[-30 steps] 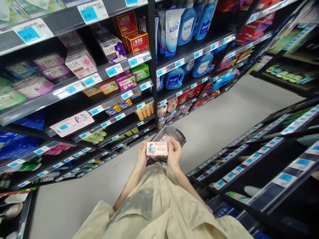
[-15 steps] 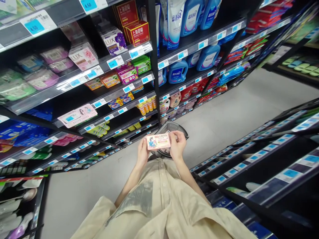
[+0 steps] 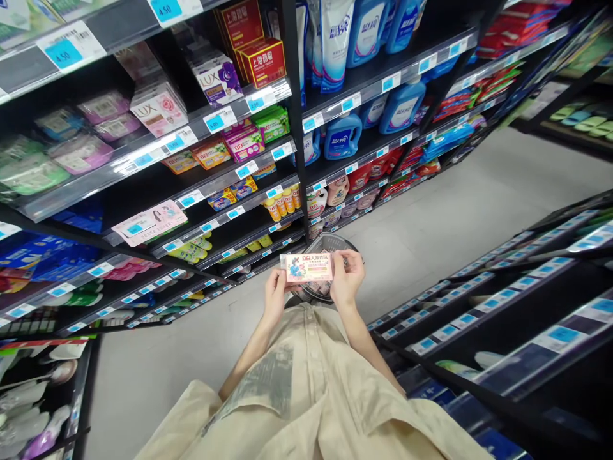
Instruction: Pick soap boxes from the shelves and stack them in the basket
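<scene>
A pink packaged soap bar (image 3: 309, 268) with Chinese print and a painted figure is held level in front of my waist, its printed face turned up to me. My left hand (image 3: 274, 296) pinches its left end, the thumb at the lower left corner and fingers partly hidden behind. The right end lies in the grip of my right hand (image 3: 348, 276), thumb and fingers closed on the wrapper. Below the pack stands a dark shopping basket (image 3: 357, 246), partly covered by the pack and my hands. Small pale packs (image 3: 320, 289) show inside it.
On the left rise shelves with boxed LUX soap (image 3: 158, 107), red soap boxes (image 3: 262, 62) and blue detergent bottles (image 3: 343, 137). A pink shelf sign (image 3: 151, 222) juts out. Another rack (image 3: 479, 319) runs along the right. Grey floor (image 3: 440, 217) lies between them.
The soap pack has shifted slightly right and up with my right hand. My left hand has slid a little down its left end. More of the basket's contents show.
</scene>
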The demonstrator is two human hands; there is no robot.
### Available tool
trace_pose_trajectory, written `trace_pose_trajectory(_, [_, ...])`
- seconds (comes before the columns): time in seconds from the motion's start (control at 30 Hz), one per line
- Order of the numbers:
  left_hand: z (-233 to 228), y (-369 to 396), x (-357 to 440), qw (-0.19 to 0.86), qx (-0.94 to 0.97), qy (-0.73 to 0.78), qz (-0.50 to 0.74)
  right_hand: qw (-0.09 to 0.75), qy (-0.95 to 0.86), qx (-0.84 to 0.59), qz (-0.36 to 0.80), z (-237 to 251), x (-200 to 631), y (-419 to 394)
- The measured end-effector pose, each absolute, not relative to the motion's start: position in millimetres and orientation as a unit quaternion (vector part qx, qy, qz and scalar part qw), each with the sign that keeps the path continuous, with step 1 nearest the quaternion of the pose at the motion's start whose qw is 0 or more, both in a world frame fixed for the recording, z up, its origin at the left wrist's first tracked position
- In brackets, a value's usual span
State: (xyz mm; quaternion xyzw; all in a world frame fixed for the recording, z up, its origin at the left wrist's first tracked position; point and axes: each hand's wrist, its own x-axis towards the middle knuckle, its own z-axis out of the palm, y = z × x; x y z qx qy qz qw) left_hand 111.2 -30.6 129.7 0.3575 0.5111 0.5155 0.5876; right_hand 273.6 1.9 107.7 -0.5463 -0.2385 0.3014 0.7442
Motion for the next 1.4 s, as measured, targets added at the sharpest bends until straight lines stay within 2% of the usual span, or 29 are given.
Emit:
trace_pose_trajectory(0.2, [131.1,-26.9,115.3,0.523,0.387,0.536,0.539,0.748,-0.216,-0.553,0.297,104.3,275.1,3.8])
trace_pose_trajectory(0.67, [125.4,-29.5,114.2,0.501,0.393,0.535,0.555,0.724,-0.234,-0.576,0.3,99.7,274.9,1.8])
trace_pose_trajectory(1.13, [126.9,-32.8,108.9,0.563,0.377,0.509,0.531,0.726,-0.231,-0.569,0.31,99.7,273.9,2.1])
trace_pose_trajectory(1.4, [130.0,-36.4,114.4,0.62,0.36,0.49,0.496,0.689,-0.256,-0.594,0.328,98.5,270.0,-0.5])
